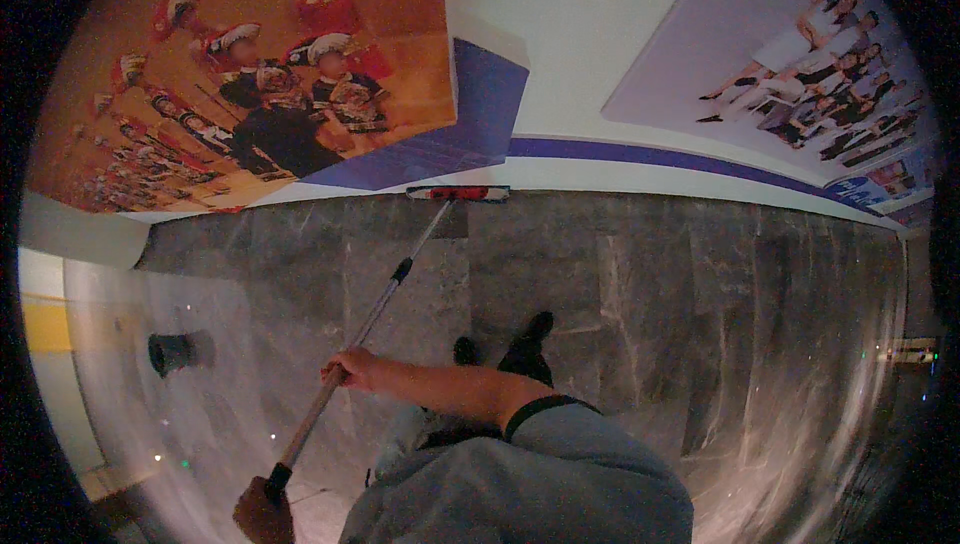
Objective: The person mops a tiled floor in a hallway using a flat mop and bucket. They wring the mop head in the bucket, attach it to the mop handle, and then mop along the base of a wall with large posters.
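Observation:
A flat mop head (458,193) with a red and white top lies on the grey tiled floor, along the foot of the wall. Its metal pole (375,311) slants down towards the lower left, with a black collar partway along. My right hand (351,369) grips the pole about midway, the bare forearm reaching across from the grey sleeve. At the pole's black upper end my left hand (264,512) is closed around the grip, near the picture's bottom edge.
A dark bucket or bin (171,353) stands on the floor at the left. The white wall (585,33) carries large printed photo panels and a purple stripe (637,154) low down. My dark shoes (534,330) are on the tiles behind the mop head.

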Motion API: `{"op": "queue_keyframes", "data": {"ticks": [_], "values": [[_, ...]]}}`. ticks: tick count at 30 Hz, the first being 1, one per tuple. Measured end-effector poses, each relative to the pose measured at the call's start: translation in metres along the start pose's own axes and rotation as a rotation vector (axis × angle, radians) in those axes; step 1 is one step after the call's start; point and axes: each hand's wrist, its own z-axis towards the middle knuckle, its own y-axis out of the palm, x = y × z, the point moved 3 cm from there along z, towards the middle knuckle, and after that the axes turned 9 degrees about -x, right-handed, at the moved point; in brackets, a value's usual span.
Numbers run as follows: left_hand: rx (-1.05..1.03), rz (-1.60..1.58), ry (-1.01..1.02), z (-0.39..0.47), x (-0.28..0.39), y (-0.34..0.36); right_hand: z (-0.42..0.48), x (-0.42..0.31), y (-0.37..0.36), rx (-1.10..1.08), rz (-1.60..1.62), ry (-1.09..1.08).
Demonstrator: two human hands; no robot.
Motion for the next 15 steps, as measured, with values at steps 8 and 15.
{"op": "queue_keyframes", "data": {"ticks": [8,15], "values": [[0.108,0.006,-0.021,0.048,-0.026,0.073,0.038,0.012,-0.066,-0.144,0.131,-0.356],[0.085,-0.068,-0.015,0.055,-0.027,0.126,0.000,-0.001,-0.064,0.259,0.022,-0.122]]}}
